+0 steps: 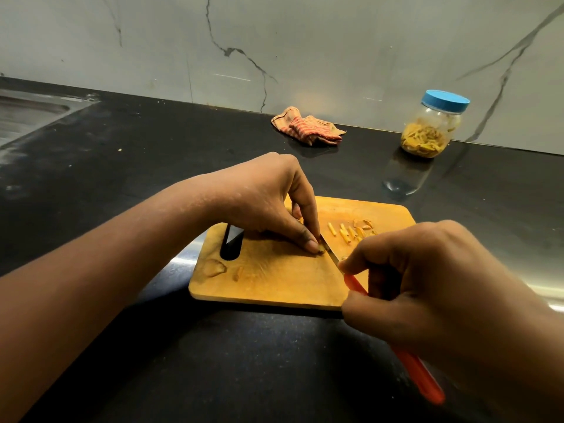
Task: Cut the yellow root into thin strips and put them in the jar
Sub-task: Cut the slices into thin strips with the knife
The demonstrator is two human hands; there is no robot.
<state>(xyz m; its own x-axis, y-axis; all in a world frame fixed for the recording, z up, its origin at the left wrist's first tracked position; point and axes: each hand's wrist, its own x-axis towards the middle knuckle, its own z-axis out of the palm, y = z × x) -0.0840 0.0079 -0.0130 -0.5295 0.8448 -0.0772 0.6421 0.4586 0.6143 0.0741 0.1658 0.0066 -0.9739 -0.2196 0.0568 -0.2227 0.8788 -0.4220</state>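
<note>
- Your left hand point(268, 203) arches down onto the wooden cutting board point(274, 288). Its fingertips pinch a small piece of yellow root point(320, 249) against the wood.
- Your right hand point(427, 288) is wrapped round the orange-red handle of a knife point(355, 283). The forefinger tip sits near where blade meets handle, and the handle's end sticks out behind the hand, towards you.
- The blade runs from your right hand up to your left fingertips and meets the root on their right side. Your fingers cover most of the root, so its shape is hard to tell.
- A loose cluster of cut strips point(348, 233) lies on the board just beyond your right hand, right of your left fingertips.
- A peel scrap point(215, 267) lies on the board under your left wrist, beside the board's grip slot.
- The clear jar point(433, 129), blue lid point(445, 100) on, stands on the black countertop point(152, 346) well beyond your right hand. It is partly filled with yellow strips.
- A crumpled striped cloth point(308, 126) lies beyond your left hand, by the wall.
- A steel sink point(27, 111) sits far left of your left arm.
</note>
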